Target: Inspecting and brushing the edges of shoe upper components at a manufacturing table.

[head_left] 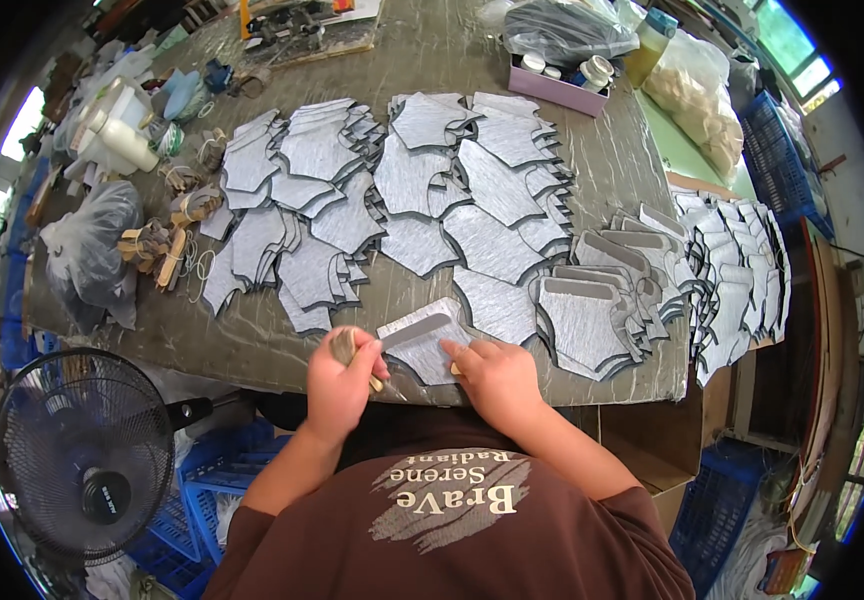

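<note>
Left hand (344, 372) has its grip clenched around a slim tan wooden-handled tool (377, 383), dark-grey narrow strip (419, 328) lies across light-grey angular sheet piece (422, 354) at brown table's (604, 165) near edge, right hand (495, 378) touches piece's right side, cannot tell if its grip grasps anything.

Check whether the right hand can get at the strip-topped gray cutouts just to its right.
Probably yes: the gray cutouts lie close beside the right hand, nothing standing between them.
</note>
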### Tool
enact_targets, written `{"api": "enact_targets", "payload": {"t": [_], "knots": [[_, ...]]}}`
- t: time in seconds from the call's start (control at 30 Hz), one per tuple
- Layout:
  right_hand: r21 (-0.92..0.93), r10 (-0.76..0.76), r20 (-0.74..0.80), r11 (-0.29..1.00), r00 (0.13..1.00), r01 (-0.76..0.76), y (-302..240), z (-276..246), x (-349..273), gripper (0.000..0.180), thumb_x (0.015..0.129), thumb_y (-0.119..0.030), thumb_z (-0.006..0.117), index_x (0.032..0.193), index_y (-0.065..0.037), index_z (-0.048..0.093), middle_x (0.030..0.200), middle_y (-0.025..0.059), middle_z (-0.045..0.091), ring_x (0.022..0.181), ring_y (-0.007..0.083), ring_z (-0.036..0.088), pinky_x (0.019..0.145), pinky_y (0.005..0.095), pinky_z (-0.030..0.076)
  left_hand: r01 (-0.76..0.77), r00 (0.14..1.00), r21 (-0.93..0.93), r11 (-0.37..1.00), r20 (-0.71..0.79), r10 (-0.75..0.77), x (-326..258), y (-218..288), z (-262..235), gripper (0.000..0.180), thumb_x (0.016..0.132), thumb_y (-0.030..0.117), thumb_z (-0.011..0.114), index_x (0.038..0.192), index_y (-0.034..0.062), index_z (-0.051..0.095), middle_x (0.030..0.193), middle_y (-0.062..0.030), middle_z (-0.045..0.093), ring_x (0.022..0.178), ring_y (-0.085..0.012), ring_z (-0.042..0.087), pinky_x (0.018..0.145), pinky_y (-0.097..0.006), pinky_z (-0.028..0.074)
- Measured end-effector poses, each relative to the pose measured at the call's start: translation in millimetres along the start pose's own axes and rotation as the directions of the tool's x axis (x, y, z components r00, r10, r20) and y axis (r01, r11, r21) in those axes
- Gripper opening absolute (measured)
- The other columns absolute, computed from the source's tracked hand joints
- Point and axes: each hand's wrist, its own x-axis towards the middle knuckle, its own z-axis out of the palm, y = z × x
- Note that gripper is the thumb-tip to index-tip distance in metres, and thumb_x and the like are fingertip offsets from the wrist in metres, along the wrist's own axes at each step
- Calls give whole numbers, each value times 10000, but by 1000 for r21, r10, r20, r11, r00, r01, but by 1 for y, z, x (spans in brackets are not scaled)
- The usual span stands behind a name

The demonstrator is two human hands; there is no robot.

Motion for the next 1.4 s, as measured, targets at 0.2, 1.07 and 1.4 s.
{"api": "enact_targets", "payload": {"t": [0.2,1.07,1.4], "knots": [[-30,-88,-37,996,995,87,6,7,10,187,684,-86,609,870,-79,592,730,69,503,628,241,580,542,368,470,134,991,230,964,-1,-137,32,8,1,77,833,50,624,794,25,562,583,-36,562,450,-88,502,410,-218,403],[-209,-140,29,967,990,143,8,11,20,167,710,-142,588,852,-55,574,1194,83,579,585,142,577,518,299,480,45,997,414,909,32,-64,36,5,1,96,815,74,644,811,25,562,616,-22,570,500,-73,548,443,-214,433],[-131,-103,2,986,995,103,9,10,18,167,709,-94,585,870,-59,555,1122,74,590,619,189,598,546,332,491,-283,956,877,389,223,193,35,9,7,207,763,132,648,860,-38,580,825,-226,589,767,-407,572,682,-430,462]]}}
